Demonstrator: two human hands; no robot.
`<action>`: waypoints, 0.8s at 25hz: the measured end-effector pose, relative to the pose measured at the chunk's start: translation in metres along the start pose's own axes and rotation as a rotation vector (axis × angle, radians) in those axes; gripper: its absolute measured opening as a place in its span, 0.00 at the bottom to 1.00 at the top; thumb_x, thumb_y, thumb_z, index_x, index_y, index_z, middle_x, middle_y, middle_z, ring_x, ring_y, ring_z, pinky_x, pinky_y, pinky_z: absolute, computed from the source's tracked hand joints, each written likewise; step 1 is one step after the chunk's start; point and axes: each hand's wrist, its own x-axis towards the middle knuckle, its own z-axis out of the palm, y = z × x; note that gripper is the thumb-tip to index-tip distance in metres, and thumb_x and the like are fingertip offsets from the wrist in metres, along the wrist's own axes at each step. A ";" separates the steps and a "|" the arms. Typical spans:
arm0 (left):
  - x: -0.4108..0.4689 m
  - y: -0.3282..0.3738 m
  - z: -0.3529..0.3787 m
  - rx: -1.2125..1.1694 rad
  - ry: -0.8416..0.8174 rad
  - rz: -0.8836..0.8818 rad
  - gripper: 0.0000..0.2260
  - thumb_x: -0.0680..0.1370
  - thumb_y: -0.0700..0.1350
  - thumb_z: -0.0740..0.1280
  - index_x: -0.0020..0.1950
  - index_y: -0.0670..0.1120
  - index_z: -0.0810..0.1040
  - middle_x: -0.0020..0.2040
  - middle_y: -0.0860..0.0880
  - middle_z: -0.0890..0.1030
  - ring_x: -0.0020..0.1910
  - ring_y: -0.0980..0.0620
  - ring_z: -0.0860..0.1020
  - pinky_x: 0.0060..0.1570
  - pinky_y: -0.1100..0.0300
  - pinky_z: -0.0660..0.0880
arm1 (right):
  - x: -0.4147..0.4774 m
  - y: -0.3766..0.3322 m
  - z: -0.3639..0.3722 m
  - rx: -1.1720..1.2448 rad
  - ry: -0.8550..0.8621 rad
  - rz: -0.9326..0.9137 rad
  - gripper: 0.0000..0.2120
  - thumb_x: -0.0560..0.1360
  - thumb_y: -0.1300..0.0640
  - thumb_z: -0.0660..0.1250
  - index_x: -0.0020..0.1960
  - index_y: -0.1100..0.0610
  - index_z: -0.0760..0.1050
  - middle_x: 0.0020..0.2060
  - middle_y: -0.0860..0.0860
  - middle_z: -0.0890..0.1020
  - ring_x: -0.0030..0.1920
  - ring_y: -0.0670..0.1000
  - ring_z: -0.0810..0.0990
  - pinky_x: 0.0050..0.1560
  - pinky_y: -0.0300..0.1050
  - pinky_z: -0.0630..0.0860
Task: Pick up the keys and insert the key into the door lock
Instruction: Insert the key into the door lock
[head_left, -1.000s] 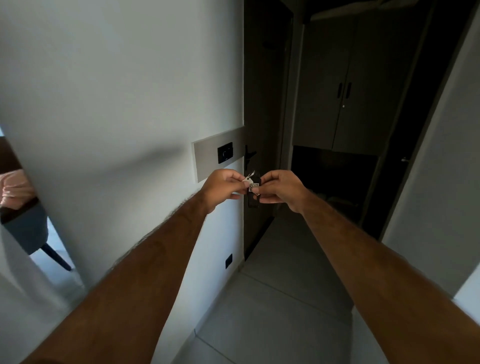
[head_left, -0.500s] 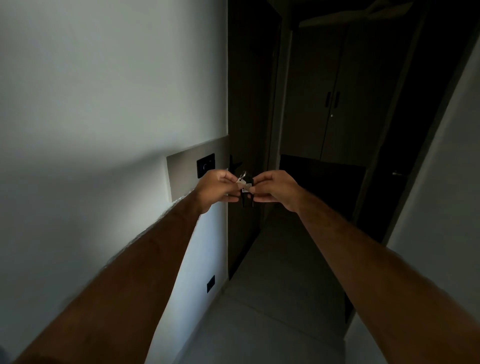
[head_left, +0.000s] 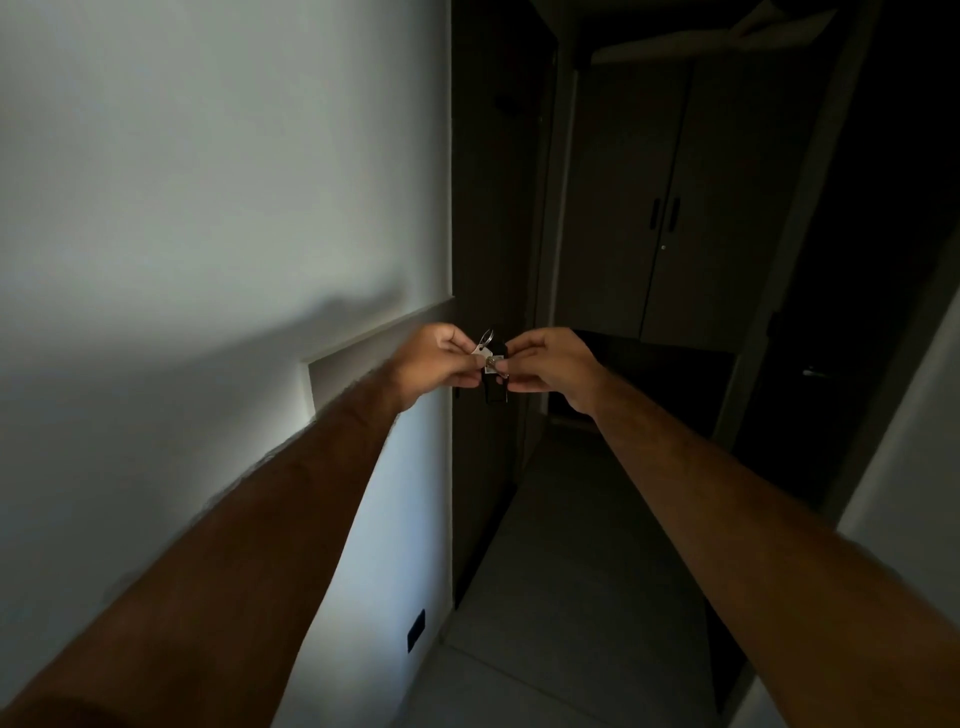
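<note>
Dim corridor, pale wall (head_left: 208, 208) at left, dark door (head_left: 488, 234) ahead. Both arms outstretched. Left hand (head_left: 434, 364) and right hand (head_left: 550, 369) close together, each pinching the keys (head_left: 488, 359) between fingertips. Key ring (head_left: 485, 338) sticking up. Keys held in front of door; lock not discernible.

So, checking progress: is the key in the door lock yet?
No, both hands, left hand and right hand, hold the keys in mid-air.
</note>
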 end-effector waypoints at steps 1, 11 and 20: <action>0.006 -0.003 -0.002 0.002 0.010 0.005 0.06 0.77 0.33 0.74 0.47 0.41 0.78 0.44 0.40 0.86 0.35 0.53 0.87 0.41 0.61 0.87 | 0.010 0.002 0.000 -0.003 -0.005 -0.001 0.14 0.72 0.67 0.76 0.57 0.63 0.80 0.50 0.59 0.88 0.49 0.54 0.89 0.43 0.43 0.86; 0.096 -0.030 -0.023 0.096 0.171 -0.030 0.09 0.77 0.29 0.72 0.44 0.41 0.77 0.44 0.40 0.84 0.33 0.54 0.86 0.40 0.62 0.87 | 0.143 0.042 -0.001 0.027 -0.102 -0.136 0.17 0.73 0.68 0.75 0.60 0.65 0.79 0.53 0.63 0.85 0.51 0.57 0.87 0.50 0.48 0.86; 0.176 -0.046 -0.026 0.137 0.434 -0.091 0.09 0.76 0.31 0.74 0.42 0.41 0.77 0.37 0.41 0.82 0.31 0.50 0.84 0.33 0.63 0.84 | 0.265 0.053 -0.022 0.048 -0.315 -0.198 0.19 0.72 0.69 0.75 0.61 0.65 0.77 0.50 0.59 0.85 0.49 0.54 0.86 0.48 0.46 0.86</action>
